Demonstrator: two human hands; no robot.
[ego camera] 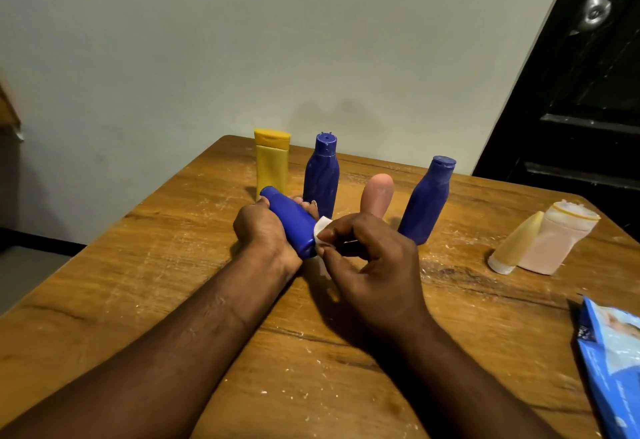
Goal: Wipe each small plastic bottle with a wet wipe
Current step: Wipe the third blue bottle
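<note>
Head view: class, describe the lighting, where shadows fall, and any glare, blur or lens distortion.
Head view: dim, soft light; faint shadows fall on the wall behind the table; a bright glint sits on the metal fitting of the door; the wide lens tilts the door edge; the wet wipe looks slightly blurred.

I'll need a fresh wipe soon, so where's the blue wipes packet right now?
In the head view, the blue wipes packet lies on the table at the lower right, cut off by the frame, nearer you than the pale pink bottle.

L grip [263,230] & R grip [377,265] bare, forearms bare to frame edge.
</note>
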